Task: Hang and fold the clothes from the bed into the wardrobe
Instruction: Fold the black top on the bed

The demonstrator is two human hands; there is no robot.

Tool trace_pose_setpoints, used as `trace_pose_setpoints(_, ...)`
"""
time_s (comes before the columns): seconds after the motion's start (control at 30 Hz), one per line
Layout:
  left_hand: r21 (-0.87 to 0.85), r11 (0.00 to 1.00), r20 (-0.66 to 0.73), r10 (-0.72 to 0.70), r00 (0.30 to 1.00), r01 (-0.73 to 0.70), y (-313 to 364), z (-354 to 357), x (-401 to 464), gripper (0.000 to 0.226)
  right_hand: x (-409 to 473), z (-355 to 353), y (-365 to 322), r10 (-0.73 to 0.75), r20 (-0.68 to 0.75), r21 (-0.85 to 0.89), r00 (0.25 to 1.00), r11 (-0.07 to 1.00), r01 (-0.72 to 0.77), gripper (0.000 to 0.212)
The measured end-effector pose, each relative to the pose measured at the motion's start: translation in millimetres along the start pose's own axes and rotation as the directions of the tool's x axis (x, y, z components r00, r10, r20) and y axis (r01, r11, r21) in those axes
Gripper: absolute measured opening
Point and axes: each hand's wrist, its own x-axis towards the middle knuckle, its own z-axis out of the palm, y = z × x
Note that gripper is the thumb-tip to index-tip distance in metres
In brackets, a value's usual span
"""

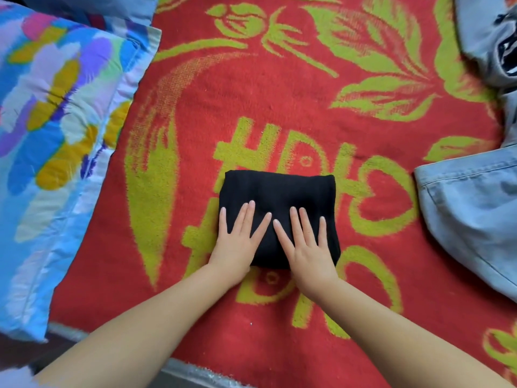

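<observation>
A black garment (pixel 277 189), folded into a small rectangle, lies in the middle of the red and green blanket (pixel 279 93) that covers the bed. My left hand (pixel 237 242) lies flat on the garment's near left part, fingers straight and spread. My right hand (pixel 307 245) presses flat on its near right part in the same way. The index fingertips of both hands almost meet over the garment's middle.
A bright blue patterned pillow (pixel 56 135) fills the left side. Light blue denim clothing (pixel 472 214) lies at the right edge, and a grey garment with a dark print (pixel 492 43) sits at the top right. The bed's near edge (pixel 195 373) runs along the bottom.
</observation>
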Motion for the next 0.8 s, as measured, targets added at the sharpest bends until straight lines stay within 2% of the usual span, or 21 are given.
trace_pose_setpoints(0.17,-0.142,0.990,-0.063,0.007,0.998,-0.016,-5.5,1.2,0.6,0.113,12.7,-1.9,8.7,-0.036,-0.049,0.025,0.998,0.999,0.038,0.107)
trace_pose_setpoints(0.3,-0.370,0.929,-0.164,-0.092,0.982,0.025,-16.9,-32.8,4.9,0.078,22.2,-45.7,27.7,-0.004,-0.085,0.187,0.996,0.982,0.020,0.071)
trace_pose_setpoints(0.43,-0.386,0.921,-0.266,-0.171,0.949,0.058,-40.4,-108.2,10.8,0.068,25.9,-118.7,41.8,0.045,-0.220,0.222,0.975,0.975,0.005,0.064)
trace_pose_setpoints(0.53,-0.340,0.936,-0.336,-0.212,0.918,0.091,-50.3,-156.4,-24.7,0.070,3.5,-170.9,39.2,-0.023,-0.294,0.155,0.956,0.985,0.071,0.069)
trace_pose_setpoints(0.63,-0.306,0.935,-0.391,-0.295,0.872,0.179,-54.2,-184.8,-89.6,0.071,-33.4,-214.5,19.8,-0.143,-0.399,0.088,0.906,0.977,0.193,0.070)
trace_pose_setpoints(0.8,-0.364,0.843,-0.401,-0.526,0.750,0.397,-54.9,-209.2,-216.7,0.069,-89.4,-273.7,-45.0,-0.402,-0.433,-0.068,0.807,0.907,0.415,0.077)
